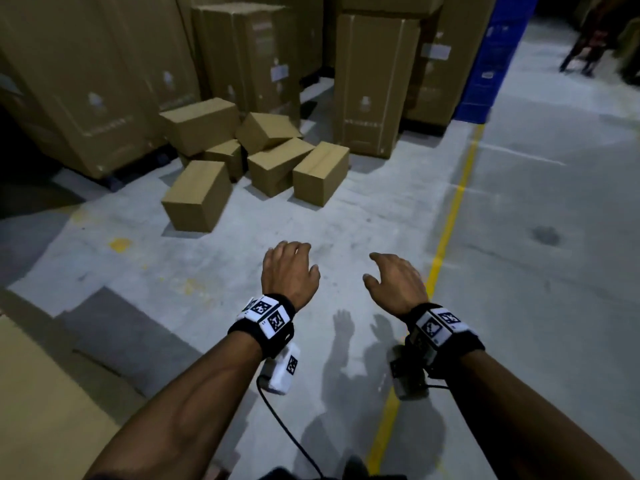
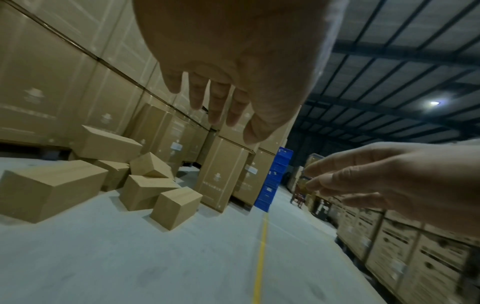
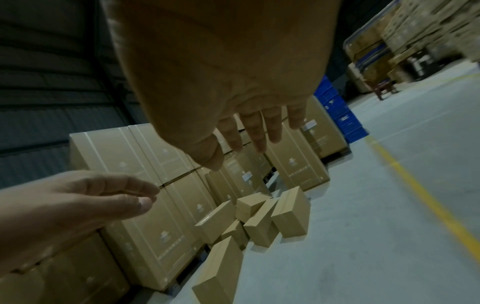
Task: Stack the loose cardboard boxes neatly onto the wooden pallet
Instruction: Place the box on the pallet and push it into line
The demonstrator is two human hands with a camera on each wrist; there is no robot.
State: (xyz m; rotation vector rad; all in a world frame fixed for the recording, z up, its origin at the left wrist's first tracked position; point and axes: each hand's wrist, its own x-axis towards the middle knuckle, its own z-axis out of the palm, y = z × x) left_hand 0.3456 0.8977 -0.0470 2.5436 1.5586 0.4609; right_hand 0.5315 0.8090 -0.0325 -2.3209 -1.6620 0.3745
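Head view: tall cartons [image 1: 370,81] line the back, blue crates [image 1: 491,57] on the right, yellow line [image 1: 450,216] on the floor [image 1: 346,216]. Loose plain brown boxes [image 1: 256,157] lie jumbled on the floor w/ nothing between them & hands. Left hand [image 1: 289,271] & right hand [image 1: 398,282] hover, fingers relaxed, holding nothing.

L wrist view: boxes [image 2: 140,185] tipped, some leaning on each other.

R wrist view: same pile [image 3: 259,218] beside cartons.
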